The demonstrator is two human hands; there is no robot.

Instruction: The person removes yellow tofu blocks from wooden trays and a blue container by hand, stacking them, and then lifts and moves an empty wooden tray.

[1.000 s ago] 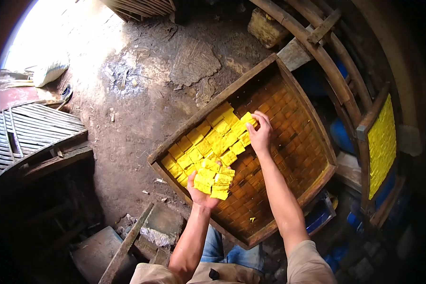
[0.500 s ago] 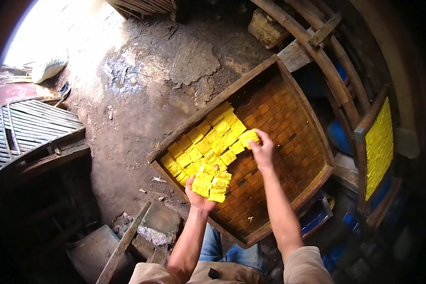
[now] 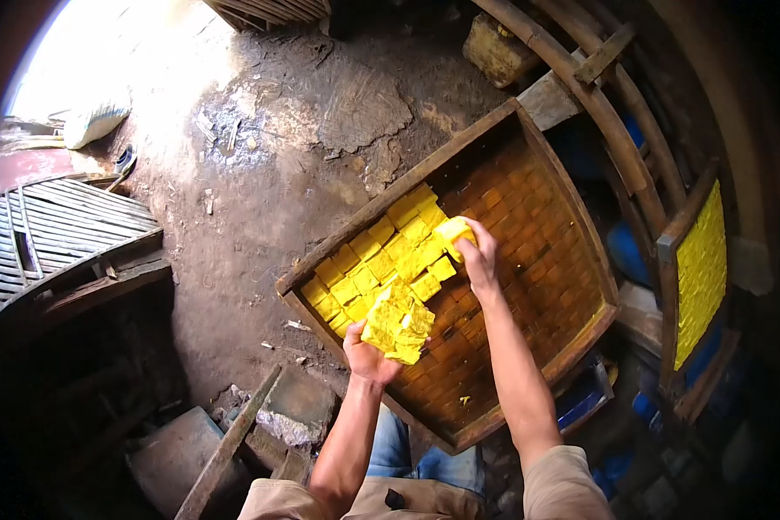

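My left hand [image 3: 372, 355] is cupped, palm up, under a pile of yellow tofu blocks [image 3: 397, 322], its thumb along the pile's left side. My right hand [image 3: 482, 258] is closed on a single yellow tofu block [image 3: 453, 232], gripped by fingers and thumb at the end of the laid rows. Those rows of square tofu blocks [image 3: 381, 260] cover the upper left part of a wooden-framed tray [image 3: 546, 165] with a woven bottom. The pile in my left hand hides some of the laid blocks beneath it.
At the right stands another frame with a yellow sheet [image 3: 700, 273], near curved bamboo poles [image 3: 589, 87]. A slatted bamboo rack [image 3: 65, 230] is at the left. Below the tray's left corner lie a concrete block [image 3: 296, 407] and a slanted wooden stick [image 3: 230, 446].
My right hand has shifted slightly up and left over the laid rows with its tofu block. The pile in my left hand has tilted and risen a little. The view has moved slightly.
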